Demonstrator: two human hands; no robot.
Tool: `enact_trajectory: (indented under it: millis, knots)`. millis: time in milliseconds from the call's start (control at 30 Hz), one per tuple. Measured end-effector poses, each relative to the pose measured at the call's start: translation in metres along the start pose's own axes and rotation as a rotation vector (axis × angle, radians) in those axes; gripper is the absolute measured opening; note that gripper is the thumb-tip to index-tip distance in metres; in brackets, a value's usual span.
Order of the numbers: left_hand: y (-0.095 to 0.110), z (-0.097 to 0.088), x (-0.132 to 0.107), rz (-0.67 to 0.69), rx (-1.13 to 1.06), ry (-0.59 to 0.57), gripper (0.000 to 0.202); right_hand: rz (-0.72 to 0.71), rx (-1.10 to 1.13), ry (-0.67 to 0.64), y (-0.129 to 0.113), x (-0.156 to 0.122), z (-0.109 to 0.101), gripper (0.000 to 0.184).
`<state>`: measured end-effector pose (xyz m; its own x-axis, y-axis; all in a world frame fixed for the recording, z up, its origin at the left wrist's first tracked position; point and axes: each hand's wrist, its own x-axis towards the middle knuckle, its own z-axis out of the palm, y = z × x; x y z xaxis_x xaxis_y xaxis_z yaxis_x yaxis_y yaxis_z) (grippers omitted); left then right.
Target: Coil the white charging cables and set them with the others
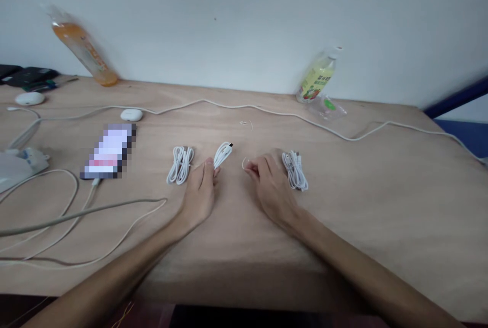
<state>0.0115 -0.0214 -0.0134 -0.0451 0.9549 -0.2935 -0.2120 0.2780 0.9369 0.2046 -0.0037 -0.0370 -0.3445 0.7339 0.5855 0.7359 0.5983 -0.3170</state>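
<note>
My left hand (201, 191) pinches the near end of a coiled white cable bundle (223, 154) that lies on the wooden table (236, 226). My right hand (270, 181) rests on the table with thumb and forefinger closed on a small thin wire tie (244, 164). A second bundled white cable (180, 164) lies just left of my left hand. A third bundle (295, 170) lies against the right side of my right hand.
A phone (110, 151) with a plugged-in cable lies at the left, among loose white cords (57, 216). A long white cord (267, 110) crosses the back. An orange bottle (82, 48) and a green-labelled bottle (318, 76) stand by the wall. Another loose tie (247, 123) lies mid-table.
</note>
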Motion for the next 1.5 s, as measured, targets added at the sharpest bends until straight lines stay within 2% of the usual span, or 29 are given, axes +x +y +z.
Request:
enact_trajectory:
  millis: [67,133,267,467,633,833,933,1033,1133,1267,1367,1500]
  knots:
    - [0.002,0.004,-0.002,0.011,0.023,0.004,0.052,-0.048,0.112,0.063,-0.011,-0.006,-0.006,0.016]
    - [0.006,0.01,-0.004,0.007,0.025,-0.022,0.057,-0.031,0.182,0.131,-0.022,-0.01,-0.011,0.014]
    - [0.016,0.021,-0.007,-0.046,-0.035,-0.104,0.064,0.024,0.35,0.156,-0.03,-0.012,-0.014,0.015]
    - [0.014,0.032,-0.002,-0.149,-0.11,-0.128,0.064,0.125,0.54,0.111,-0.025,-0.015,-0.008,0.014]
    - [0.01,0.034,0.0,-0.158,-0.146,-0.155,0.061,-0.057,0.446,0.128,-0.021,-0.019,-0.01,0.021]
    - [0.005,0.026,0.0,-0.117,-0.167,-0.206,0.059,-0.289,0.296,0.11,-0.013,-0.018,-0.011,0.023]
    - [0.001,0.023,0.001,-0.083,-0.117,-0.201,0.059,-0.357,0.262,0.075,-0.012,-0.016,-0.014,0.022]
    - [-0.002,0.023,0.001,-0.032,-0.074,-0.165,0.062,-0.374,0.219,-0.014,-0.014,-0.016,-0.019,0.027]
    - [-0.001,0.023,0.0,-0.022,-0.022,-0.14,0.061,-0.417,0.189,-0.028,-0.016,-0.017,-0.02,0.026]
    - [0.0,0.022,0.0,-0.034,0.006,-0.154,0.062,-0.377,0.214,0.029,-0.015,-0.016,-0.014,0.02]
    - [-0.001,0.023,0.0,-0.032,-0.016,-0.169,0.065,-0.307,0.223,0.018,-0.015,-0.016,-0.011,0.016]
    - [-0.002,0.023,0.001,-0.029,-0.094,-0.163,0.067,-0.117,0.189,0.076,-0.017,-0.017,-0.014,0.015]
